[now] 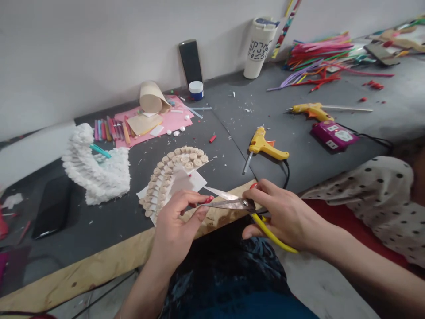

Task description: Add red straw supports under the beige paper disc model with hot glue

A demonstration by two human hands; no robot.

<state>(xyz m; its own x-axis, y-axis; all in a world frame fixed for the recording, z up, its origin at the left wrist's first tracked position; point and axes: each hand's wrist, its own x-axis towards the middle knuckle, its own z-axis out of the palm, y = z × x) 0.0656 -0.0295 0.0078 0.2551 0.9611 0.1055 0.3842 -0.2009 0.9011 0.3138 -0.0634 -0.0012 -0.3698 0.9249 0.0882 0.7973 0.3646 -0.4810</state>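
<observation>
The right hand (285, 217) is gripping yellow-handled scissors (232, 204), while the left hand (174, 228) is pinching a small red piece (209, 200) beside the blades, above the wooden edge (99, 261). A slipping blade is risking cut fingers (191, 197).

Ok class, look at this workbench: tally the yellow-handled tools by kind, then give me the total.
Hot glue guns: 2
Scissors: 1
Total: 3
</observation>
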